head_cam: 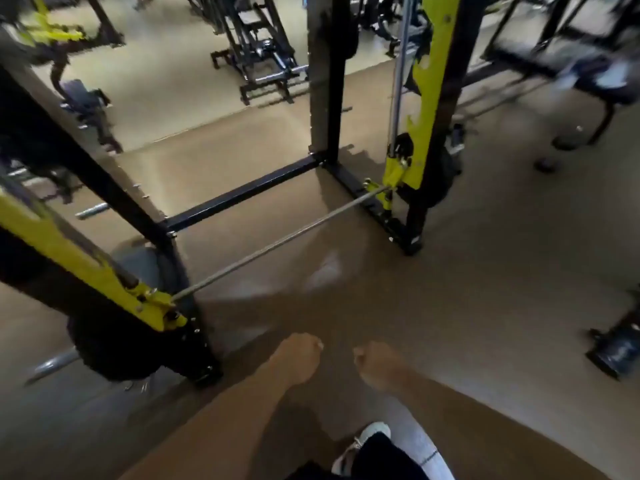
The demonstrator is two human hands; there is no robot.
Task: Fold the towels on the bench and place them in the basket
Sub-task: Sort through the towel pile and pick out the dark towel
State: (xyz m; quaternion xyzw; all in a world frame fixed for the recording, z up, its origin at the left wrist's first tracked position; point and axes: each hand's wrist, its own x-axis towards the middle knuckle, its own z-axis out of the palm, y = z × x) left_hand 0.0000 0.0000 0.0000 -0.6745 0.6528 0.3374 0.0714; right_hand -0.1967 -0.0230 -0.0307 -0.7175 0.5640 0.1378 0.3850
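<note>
Fingers curl into loose fists on both of the person's bare hands, the left hand point(300, 358) and the right hand point(379, 364) held side by side, a little apart, over the tan rubber gym floor point(485, 306); neither holds anything. Both forearms run in from the bottom edge, cut off by the frame. Below them a white trainer point(372, 432) and a dark trouser leg point(377, 459) show only in part.

Ahead stands a black steel lifting rack with yellow-green brackets point(420, 109). A thin silver bar point(277, 242) runs low between its yellow carriages, and a black weight plate point(114, 348) hangs at the near left end, its outer side hidden behind the post. Motion blur smears the whole scene, and no brand, label or writing can be read on any of the equipment.

At the upper right edge a dark padded surface point(595, 77) carries a pale blue-white blur point(613, 76), possibly a towel, too smeared to tell its shape or folds; it lies well apart from the hands. More black machines point(263, 50) stand beyond the rack, and dark dumbbells point(613, 348) rest on the floor at the right edge, half cut off.
</note>
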